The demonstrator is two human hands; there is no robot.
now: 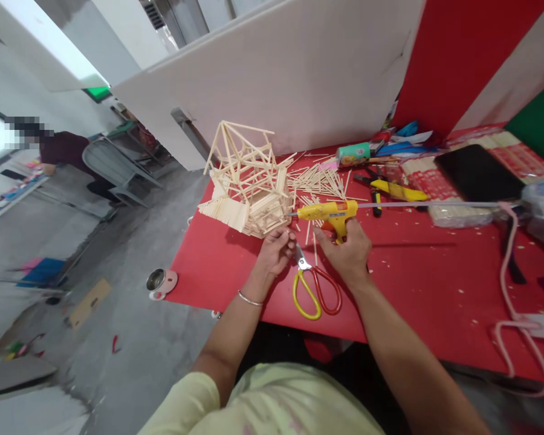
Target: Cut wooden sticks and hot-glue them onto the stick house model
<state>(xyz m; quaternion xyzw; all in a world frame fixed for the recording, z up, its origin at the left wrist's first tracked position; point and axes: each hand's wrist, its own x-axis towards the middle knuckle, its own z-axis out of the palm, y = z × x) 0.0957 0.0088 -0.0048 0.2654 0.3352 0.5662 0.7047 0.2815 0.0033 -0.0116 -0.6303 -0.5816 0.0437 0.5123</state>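
Note:
My right hand is wrapped round the handle of a yellow hot glue gun. Its nozzle points left, close to the lower right edge of a model house of thin wooden sticks, which has an open frame roof on top. Just below that edge is my left hand, thumb and fingers pinched together; whatever they hold is too small to make out. Scissors with one yellow and one red handle lie between my hands, blades away from me, their tips hidden by the left hand.
Loose wooden sticks lie behind the glue gun. Further right are a yellow cutter, a black tablet and a pink cord. A pink cup holder juts from the red table's left edge. A person sits far left.

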